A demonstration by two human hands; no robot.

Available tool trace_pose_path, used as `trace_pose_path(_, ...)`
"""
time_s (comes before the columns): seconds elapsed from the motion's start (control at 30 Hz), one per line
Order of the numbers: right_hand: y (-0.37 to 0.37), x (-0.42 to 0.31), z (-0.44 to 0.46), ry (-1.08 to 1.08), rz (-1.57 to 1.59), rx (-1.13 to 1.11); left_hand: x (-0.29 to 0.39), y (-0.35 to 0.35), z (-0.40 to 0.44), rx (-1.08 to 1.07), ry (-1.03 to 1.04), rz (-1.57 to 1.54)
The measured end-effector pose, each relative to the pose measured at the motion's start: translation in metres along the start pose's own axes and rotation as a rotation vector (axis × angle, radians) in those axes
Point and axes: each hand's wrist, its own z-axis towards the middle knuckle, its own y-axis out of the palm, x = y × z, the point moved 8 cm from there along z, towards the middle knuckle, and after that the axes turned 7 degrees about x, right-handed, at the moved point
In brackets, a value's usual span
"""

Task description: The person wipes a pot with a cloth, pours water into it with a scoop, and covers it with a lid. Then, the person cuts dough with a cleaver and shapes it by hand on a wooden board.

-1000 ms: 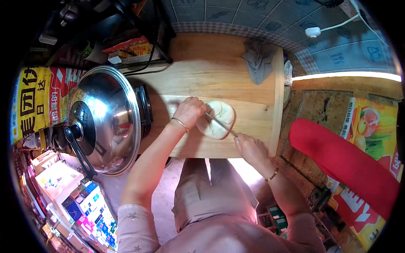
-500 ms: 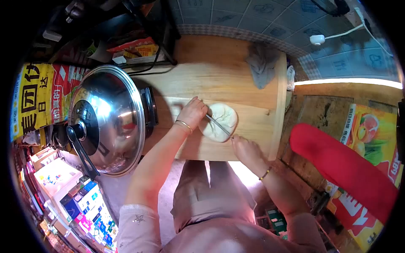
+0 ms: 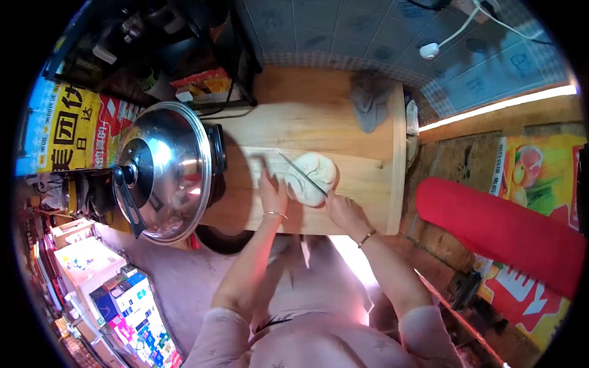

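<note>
A round piece of white dough lies on the wooden board. My right hand is closed round the handle end of a thin knife, whose blade crosses the dough diagonally, its tip pointing to the upper left beyond the dough. My left hand is just left of the dough with its fingers stretched out, and nothing shows in it. Whether its edge touches the dough is not clear.
A large pan with a domed steel lid stands at the board's left. A grey cloth lies at the back right. Red rolled material is at the right. A black rack stands behind the pan.
My left hand has let go of the knife's tip end and moved down and left, its fingers now spread out. The right hand still holds the knife. The camera view has shifted slightly.
</note>
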Motion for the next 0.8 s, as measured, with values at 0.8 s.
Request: trace_pose_path(0.8, -0.017, 0.15, -0.011, 0.068, -0.27, 0.415, 0.007, -0.016, -0.061, -0.034, 0.437, -0.007)
